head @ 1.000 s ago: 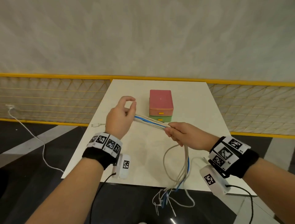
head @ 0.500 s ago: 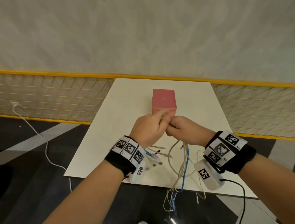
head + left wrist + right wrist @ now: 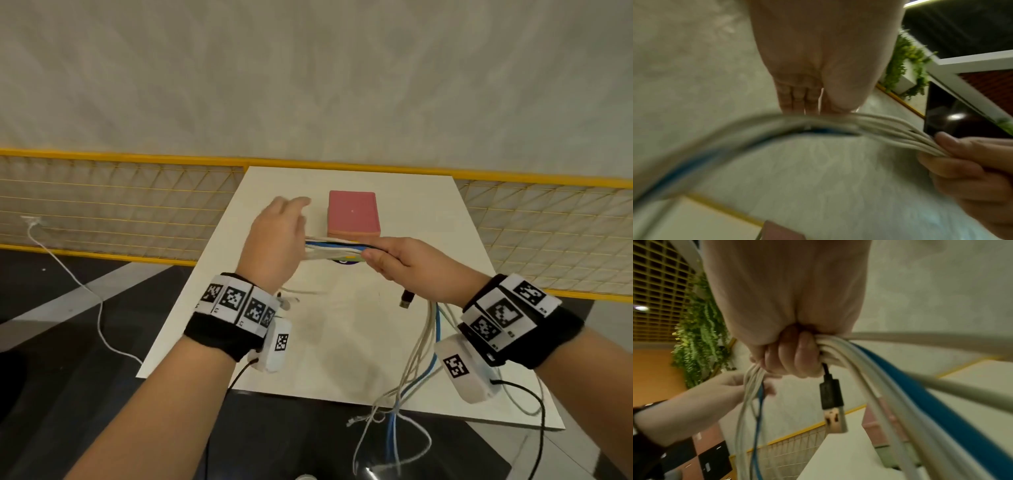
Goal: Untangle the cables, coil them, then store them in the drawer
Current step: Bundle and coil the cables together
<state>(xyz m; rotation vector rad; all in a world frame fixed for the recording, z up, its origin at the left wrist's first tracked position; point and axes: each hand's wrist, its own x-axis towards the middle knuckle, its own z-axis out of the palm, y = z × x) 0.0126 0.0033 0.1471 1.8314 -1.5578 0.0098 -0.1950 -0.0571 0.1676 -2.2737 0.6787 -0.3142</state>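
A bundle of white cables with one blue cable point(image 3: 334, 251) stretches between my hands above the white table point(image 3: 342, 342). My right hand point(image 3: 380, 258) grips the bundle in its curled fingers point(image 3: 795, 356); a black USB plug point(image 3: 832, 402) dangles below them. My left hand point(image 3: 286, 222) is blurred, with straight fingers point(image 3: 795, 100), and the bundle point(image 3: 818, 125) runs across their tips. Loose cable ends point(image 3: 419, 363) hang off the table's front edge. The pink-topped drawer unit point(image 3: 352, 214) stands just behind the hands, its drawer fronts hidden by the bundle.
A yellow mesh fence point(image 3: 120, 212) runs behind and on both sides of the table. A loose white cable point(image 3: 99, 308) lies on the dark floor at the left. Thin cable ends point(image 3: 301, 292) rest on the table beside my left wrist.
The hands were pressed together in front of the drawer unit. My left hand has since swung left and away, drawing the bundle out between the hands; my right hand shifted slightly right.
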